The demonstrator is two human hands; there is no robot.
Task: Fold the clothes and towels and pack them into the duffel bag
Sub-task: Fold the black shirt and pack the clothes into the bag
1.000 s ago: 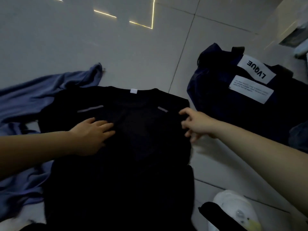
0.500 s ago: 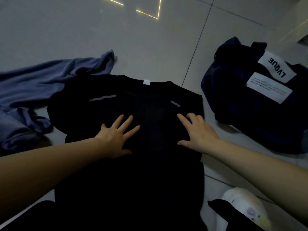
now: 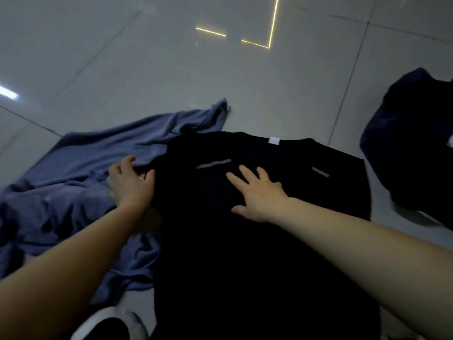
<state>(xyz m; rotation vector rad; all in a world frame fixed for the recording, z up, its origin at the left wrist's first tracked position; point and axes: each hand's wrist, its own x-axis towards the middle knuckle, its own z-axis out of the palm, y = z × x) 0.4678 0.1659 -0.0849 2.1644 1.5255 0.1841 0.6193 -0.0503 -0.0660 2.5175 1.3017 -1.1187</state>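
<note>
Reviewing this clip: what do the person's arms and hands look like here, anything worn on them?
Both forearms are bare right up to the frame edge, so no sleeves show. The left hand and right hand wear no gloves, and no rings, watch or bracelets are visible. The dim light hides finer detail such as the nails.

No readable text anywhere. The small white tag (image 3: 274,140) at the collar of the black shirt (image 3: 257,241) looks blank, and the two grey stripes (image 3: 213,164) below the collar carry no lettering. The white patch at the dark bag's (image 3: 411,148) edge is cut off, unreadable.
</note>
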